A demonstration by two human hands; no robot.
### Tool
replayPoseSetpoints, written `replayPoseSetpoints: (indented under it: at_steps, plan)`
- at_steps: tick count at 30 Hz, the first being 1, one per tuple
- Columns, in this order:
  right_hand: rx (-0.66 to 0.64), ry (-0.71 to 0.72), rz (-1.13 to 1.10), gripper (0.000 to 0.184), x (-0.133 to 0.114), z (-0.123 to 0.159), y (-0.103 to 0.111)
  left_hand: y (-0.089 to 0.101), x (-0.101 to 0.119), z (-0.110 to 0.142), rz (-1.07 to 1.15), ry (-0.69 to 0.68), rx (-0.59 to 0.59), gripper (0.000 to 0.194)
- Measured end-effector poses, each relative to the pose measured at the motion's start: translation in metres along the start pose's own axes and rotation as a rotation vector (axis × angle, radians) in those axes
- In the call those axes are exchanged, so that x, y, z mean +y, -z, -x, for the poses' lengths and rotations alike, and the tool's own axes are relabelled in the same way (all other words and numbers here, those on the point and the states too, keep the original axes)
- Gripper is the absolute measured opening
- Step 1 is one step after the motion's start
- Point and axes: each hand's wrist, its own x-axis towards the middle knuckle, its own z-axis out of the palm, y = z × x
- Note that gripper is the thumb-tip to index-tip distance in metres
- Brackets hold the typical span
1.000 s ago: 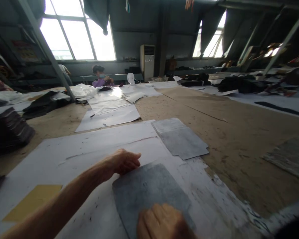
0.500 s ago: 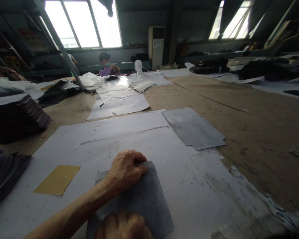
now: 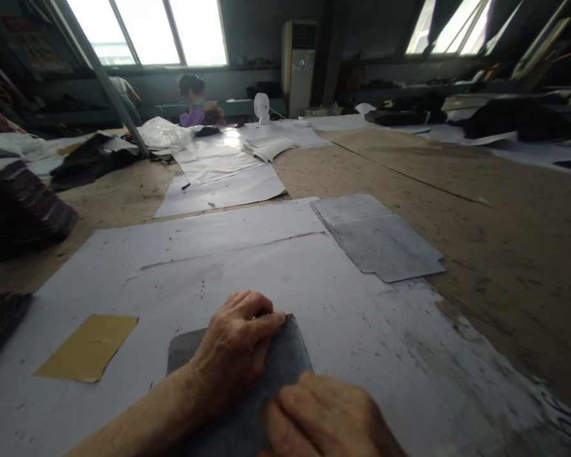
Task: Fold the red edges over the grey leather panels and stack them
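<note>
A dark grey fabric-like piece lies flat in front of me on white paper, its lower part cut off by the frame. My left hand rests on its far end, with the fingers bent and the thumb and forefinger pressed together at the far right corner. At the right edge of the piece is my right hand, slightly blurred, with its fingers curled together. Their tips touch the piece, and whatever may be inside them is hidden. A strip along the far left corner looks lighter.
White paper covers the near table. A stack of lighter grey cut pieces lies ahead to the right. On the left are a tan square and dark stacks. Beyond stand a metal post, a small fan and a seated person.
My right hand has moved right and up, from the lower middle of the grey piece to its right edge. My left hand's fingers have closed nearer the far right corner. The view has shifted slightly.
</note>
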Motion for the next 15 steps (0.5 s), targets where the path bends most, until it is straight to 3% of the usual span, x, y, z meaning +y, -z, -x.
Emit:
replayPoseSetpoints:
  at_steps: [4, 15]
  plan:
    - [-0.038, -0.130, 0.057, 0.026, 0.016, 0.016, 0.022, 0.001, 0.000, 0.001, -0.073, -0.124, -0.003, 0.025]
    - [-0.073, -0.142, 0.090, 0.028, 0.018, 0.025, 0.020, 0.002, 0.004, 0.003, -0.162, -0.204, -0.061, 0.025]
